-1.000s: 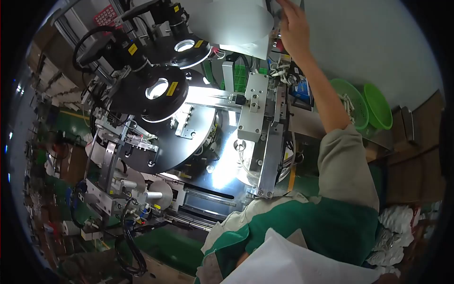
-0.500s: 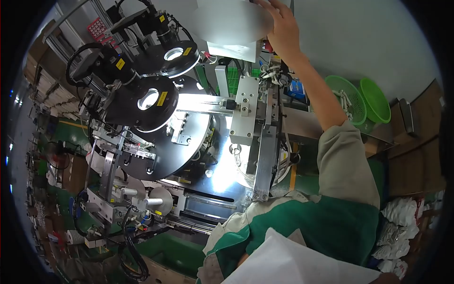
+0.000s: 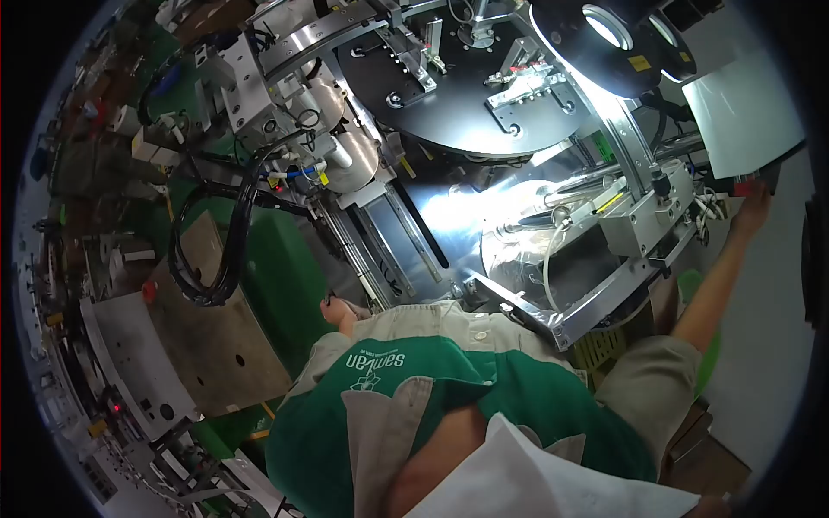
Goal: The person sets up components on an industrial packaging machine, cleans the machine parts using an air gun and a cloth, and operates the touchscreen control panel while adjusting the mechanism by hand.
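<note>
My right hand [image 3: 754,205] is at the far right, at the lower edge of a pale, glaring panel [image 3: 744,116]. Beside its fingertips is a small red part [image 3: 747,187]; the fingers are too small and dim to show whether they grip it. My left hand [image 3: 340,312] is low by the machine's front rails [image 3: 350,259], its fingers curled around a small dark thing that I cannot make out. Between my hands, the machine carries a black round turntable [image 3: 458,104] with metal fixtures on it.
Black ring lights [image 3: 596,43] hang over the turntable at upper right. A metal arm frame [image 3: 553,324] juts out near my chest. Thick black cables [image 3: 216,289] loop at the left, above a brown board [image 3: 216,337] and green floor. A green basket [image 3: 710,363] stands below my right arm.
The view has turned, so the machine sits differently in it. My right hand has gone from the panel's upper edge to its lower edge. My left hand has come into view.
</note>
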`<control>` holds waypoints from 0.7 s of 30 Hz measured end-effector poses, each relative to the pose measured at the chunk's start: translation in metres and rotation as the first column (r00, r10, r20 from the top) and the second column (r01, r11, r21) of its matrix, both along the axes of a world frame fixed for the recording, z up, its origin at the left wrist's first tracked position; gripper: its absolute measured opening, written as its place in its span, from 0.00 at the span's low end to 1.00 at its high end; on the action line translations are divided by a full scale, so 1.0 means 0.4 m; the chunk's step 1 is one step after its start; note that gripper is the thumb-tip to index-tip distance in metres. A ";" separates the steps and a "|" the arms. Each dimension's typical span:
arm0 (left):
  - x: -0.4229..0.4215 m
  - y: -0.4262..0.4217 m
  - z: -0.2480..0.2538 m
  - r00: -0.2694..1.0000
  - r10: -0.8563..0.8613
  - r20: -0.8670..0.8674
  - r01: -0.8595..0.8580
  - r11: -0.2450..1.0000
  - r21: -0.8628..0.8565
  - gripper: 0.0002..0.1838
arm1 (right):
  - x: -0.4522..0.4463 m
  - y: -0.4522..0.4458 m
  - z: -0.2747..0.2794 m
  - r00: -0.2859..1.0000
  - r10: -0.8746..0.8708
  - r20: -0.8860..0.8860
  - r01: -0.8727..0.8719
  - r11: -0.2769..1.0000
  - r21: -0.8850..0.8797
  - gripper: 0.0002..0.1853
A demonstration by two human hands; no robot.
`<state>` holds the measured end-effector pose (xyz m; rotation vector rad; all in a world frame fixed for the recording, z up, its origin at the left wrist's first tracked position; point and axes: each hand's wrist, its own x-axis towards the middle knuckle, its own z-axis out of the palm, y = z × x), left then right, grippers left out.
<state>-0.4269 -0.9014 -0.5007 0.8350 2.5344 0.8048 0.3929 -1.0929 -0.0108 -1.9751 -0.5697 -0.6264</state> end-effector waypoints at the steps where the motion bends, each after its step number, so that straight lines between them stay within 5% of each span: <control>1: -0.003 0.002 0.000 1.000 -0.011 -0.014 0.011 1.000 -0.008 0.18 | 0.023 -0.011 -0.004 0.990 0.130 -0.061 -0.117 0.977 0.180 0.23; 2: -0.008 0.007 0.001 1.000 -0.018 -0.020 0.017 1.000 -0.023 0.18 | 0.051 -0.034 -0.004 0.985 0.165 -0.042 -0.161 0.983 0.088 0.23; 3: -0.012 0.007 -0.002 0.999 -0.035 -0.025 0.034 0.998 -0.045 0.18 | 0.041 -0.063 0.012 0.974 0.210 0.089 -0.189 0.961 -0.204 0.24; 4: -0.015 0.007 -0.005 0.998 -0.052 -0.029 0.050 0.997 -0.066 0.18 | -0.044 -0.015 0.046 0.958 0.219 -0.185 -0.203 0.974 0.101 0.25; 7: -0.012 0.004 0.000 0.997 -0.070 -0.016 0.068 0.992 -0.104 0.18 | -0.189 0.026 0.119 0.927 0.176 -0.331 -0.160 0.984 0.077 0.29; 21: 0.001 0.016 0.028 0.995 0.026 0.093 -0.014 0.992 -0.125 0.17 | -0.340 0.069 0.120 0.891 0.283 -0.356 -0.182 0.939 0.290 0.19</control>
